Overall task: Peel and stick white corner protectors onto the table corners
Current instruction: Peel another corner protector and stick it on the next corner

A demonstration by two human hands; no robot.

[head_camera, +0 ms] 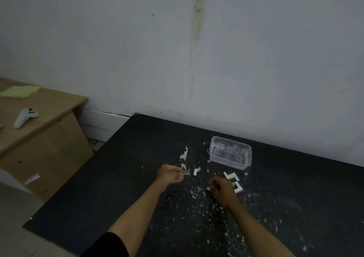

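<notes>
A black table [122,178] fills the lower part of the head view, strewn with white paper scraps. My left hand [170,174] pinches a thin pale strip [186,172], a peeled backing by the look of it, just above the tabletop. My right hand [221,187] is closed on a small white piece [208,189] that shows at its fingertips. Two white L-shaped corner protectors [230,176] [238,187] lie right beside my right hand. A pale protector [136,114] seems to sit on the table's far left corner.
A clear plastic tub [230,152] stands behind the hands near the wall. Torn white scraps [196,171] lie between the hands. To the left, a wooden desk [39,119] holds a white controller [24,117] and yellow paper [19,91].
</notes>
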